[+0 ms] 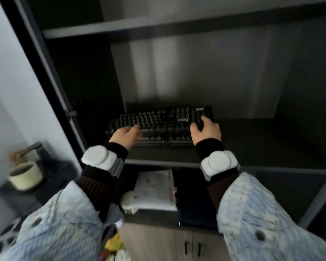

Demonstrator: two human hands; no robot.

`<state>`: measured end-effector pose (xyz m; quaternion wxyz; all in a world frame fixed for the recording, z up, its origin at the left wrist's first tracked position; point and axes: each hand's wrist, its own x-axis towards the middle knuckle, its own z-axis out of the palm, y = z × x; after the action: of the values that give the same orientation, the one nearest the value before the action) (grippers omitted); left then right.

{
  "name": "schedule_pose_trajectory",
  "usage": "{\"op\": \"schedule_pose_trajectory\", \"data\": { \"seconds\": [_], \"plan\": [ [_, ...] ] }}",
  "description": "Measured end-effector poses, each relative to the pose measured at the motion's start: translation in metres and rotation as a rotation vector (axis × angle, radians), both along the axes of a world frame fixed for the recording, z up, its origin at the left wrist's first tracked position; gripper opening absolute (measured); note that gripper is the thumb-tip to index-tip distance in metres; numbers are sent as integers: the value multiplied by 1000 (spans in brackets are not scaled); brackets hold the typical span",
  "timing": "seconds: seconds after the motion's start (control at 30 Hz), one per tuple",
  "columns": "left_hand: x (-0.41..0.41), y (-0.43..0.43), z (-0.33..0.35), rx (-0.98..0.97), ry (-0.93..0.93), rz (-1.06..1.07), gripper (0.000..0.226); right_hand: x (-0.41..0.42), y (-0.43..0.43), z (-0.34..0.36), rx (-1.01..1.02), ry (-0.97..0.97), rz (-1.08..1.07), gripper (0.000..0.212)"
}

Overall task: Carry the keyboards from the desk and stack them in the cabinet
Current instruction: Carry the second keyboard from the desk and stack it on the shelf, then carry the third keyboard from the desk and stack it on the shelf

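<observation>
Black keyboard (158, 121) is resting on the cabinet shelf (252, 132), right grip (205, 131) clasping its right end. Left grip (127, 135) is showing blurred, hold untellable. Release is likely remaining.

An office, seemingly: grey storage cabinet (109, 29), stacked papers (154, 191), cup (24, 176) nearby.

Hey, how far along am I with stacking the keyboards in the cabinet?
Done: a keyboard lies on the cabinet shelf, seemingly atop another. In hand: the right hand grips its right end; the left hand is at its front edge, blurred. Left: release it; the desk is out of view, so remaining keyboards cannot be counted.
</observation>
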<state>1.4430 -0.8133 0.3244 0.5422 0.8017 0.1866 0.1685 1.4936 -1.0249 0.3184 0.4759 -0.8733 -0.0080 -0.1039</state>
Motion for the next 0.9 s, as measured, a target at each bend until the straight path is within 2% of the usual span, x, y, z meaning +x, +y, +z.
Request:
{"op": "schedule_pose_trajectory", "data": {
  "seconds": [0.13,0.27,0.4,0.53,0.63,0.9],
  "plan": [
    [-68,-30,-42,-3,109,62,27,-50,-11,-28,18,12,119,50],
    [-145,-45,-75,-33,265,92,26,-106,-3,-52,45,107,279,46],
    [-190,-43,-72,-55,233,201,34,-140,17,-54,57,123,408,40],
    [-250,-28,-80,-147,250,291,31,-199,50,-59,14,170,587,34],
    [-301,-21,-88,-194,239,348,37,-248,79,-62,0,197,722,32],
    [-525,28,-100,-226,240,679,30,-455,180,-68,-166,197,1110,32]
  ]
}}
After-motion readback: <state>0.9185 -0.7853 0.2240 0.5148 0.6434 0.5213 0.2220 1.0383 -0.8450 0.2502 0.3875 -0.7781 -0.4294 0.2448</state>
